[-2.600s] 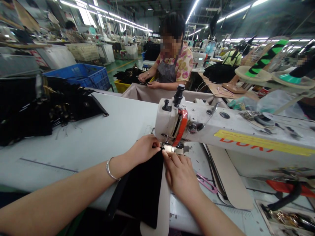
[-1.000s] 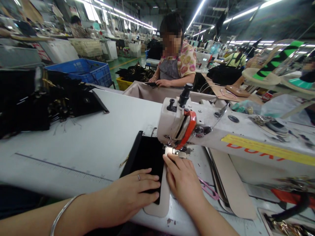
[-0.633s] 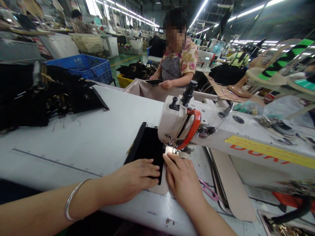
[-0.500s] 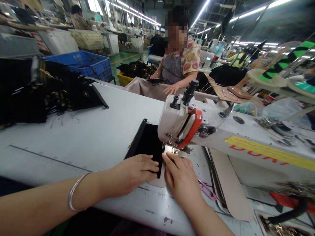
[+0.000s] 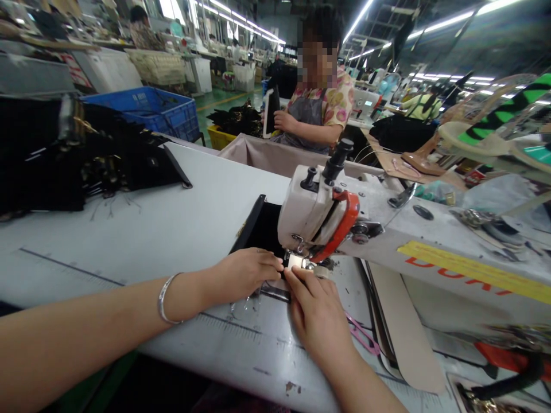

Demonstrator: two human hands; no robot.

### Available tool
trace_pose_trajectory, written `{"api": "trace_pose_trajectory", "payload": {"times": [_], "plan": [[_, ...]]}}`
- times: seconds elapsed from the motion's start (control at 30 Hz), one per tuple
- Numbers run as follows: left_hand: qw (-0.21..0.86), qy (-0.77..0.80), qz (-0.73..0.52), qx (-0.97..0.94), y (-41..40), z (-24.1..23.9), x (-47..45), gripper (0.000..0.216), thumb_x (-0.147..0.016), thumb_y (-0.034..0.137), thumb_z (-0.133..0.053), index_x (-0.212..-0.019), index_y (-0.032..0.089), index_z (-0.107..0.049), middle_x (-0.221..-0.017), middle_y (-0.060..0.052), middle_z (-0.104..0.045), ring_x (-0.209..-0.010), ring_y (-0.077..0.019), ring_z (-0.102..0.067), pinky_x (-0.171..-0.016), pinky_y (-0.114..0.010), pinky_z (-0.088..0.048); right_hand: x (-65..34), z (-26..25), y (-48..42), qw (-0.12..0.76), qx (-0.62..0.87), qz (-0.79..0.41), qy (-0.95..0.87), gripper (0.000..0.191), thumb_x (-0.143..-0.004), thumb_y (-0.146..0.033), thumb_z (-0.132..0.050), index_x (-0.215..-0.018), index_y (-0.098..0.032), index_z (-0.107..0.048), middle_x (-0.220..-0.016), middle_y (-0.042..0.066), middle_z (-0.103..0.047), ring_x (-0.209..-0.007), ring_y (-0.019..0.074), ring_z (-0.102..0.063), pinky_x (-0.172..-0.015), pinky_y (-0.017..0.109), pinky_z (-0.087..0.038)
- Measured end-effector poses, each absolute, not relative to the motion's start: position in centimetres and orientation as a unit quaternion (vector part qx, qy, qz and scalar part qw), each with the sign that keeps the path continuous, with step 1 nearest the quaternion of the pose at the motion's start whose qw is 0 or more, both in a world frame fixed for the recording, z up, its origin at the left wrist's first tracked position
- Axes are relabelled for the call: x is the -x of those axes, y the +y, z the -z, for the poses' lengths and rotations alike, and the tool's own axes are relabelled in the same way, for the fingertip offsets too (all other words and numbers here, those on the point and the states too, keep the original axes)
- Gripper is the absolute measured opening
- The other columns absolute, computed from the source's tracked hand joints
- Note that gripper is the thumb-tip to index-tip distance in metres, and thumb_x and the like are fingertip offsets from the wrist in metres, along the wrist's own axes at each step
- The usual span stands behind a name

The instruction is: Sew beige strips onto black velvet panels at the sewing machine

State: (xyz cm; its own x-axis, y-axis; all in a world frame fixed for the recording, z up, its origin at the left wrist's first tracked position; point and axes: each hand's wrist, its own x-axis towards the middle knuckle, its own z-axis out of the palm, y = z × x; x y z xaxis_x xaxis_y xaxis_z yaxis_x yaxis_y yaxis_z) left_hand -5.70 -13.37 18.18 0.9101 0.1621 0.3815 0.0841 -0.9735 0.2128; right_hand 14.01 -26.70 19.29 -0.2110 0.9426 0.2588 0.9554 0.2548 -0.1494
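Note:
A black fabric piece (image 5: 262, 229) lies on the white table (image 5: 142, 241) and runs under the head of the sewing machine (image 5: 318, 215). My left hand (image 5: 243, 274) rests on its near end with fingers curled, pressing it down just left of the presser foot (image 5: 297, 261). Beside it, my right hand (image 5: 316, 312) lies on the table in front of the foot, fingertips touching the piece's near edge. A silver bangle (image 5: 166, 298) circles my left wrist.
A heap of black pieces (image 5: 77, 160) sits at the table's far left, a blue crate (image 5: 150, 115) behind it. Pink snips (image 5: 361, 335) and beige strips (image 5: 404, 332) lie to the right. A person in a floral top (image 5: 316, 109) sits across, holding a dark item.
The black piece has fed away from me under the machine head, so little of it remains on my side. Both hands followed it up to the presser foot.

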Motion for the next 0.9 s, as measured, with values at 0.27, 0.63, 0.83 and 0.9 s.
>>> {"api": "trace_pose_trajectory", "payload": {"times": [0.27,0.63,0.83,0.9], "plan": [[0.14,0.131,-0.218,-0.957,-11.8,-18.5,4.3,0.025,-0.097,0.01,-0.049,-0.106,0.018,-0.071,-0.118,-0.005,-0.07,-0.115,-0.0185,-0.063,-0.106,-0.033,-0.046,-13.7,-19.3,-26.4,0.14,0.624,0.024,-0.768,0.049,-0.095,-0.014,-0.046,-0.143,-0.021,-0.048,-0.141,0.006,-0.055,-0.113,0.0278,-0.052,-0.093,0.046,-0.044],[0.134,0.194,-0.229,-0.944,-11.1,-18.5,3.5,0.03,-0.096,0.012,-0.049,-0.103,0.023,-0.076,-0.111,-0.002,-0.072,-0.107,-0.019,-0.066,-0.099,-0.032,-0.05,-13.6,-19.3,-25.8,0.123,0.63,0.056,-0.765,0.05,-0.095,-0.016,-0.047,-0.145,-0.02,-0.046,-0.142,0.008,-0.056,-0.11,0.0282,-0.056,-0.089,0.047,-0.044],[0.129,0.192,-0.235,-0.944,-11.2,-18.4,3.5,0.028,-0.096,0.01,-0.049,-0.1,0.021,-0.075,-0.11,-0.002,-0.073,-0.106,-0.0196,-0.066,-0.1,-0.031,-0.05,-13.5,-19.1,-25.8,0.13,0.632,0.058,-0.762,0.05,-0.096,-0.017,-0.047,-0.145,-0.02,-0.046,-0.144,0.006,-0.054,-0.112,0.0286,-0.054,-0.091,0.046,-0.042],[0.129,0.19,-0.237,-0.944,-11.2,-18.4,3.5,0.027,-0.096,0.011,-0.05,-0.1,0.021,-0.075,-0.111,-0.002,-0.073,-0.107,-0.0198,-0.066,-0.1,-0.031,-0.05,-13.4,-19.1,-25.8,0.133,0.632,0.059,-0.762,0.049,-0.096,-0.017,-0.047,-0.145,-0.02,-0.046,-0.144,0.006,-0.054,-0.112,0.0286,-0.054,-0.091,0.045,-0.042]]}}
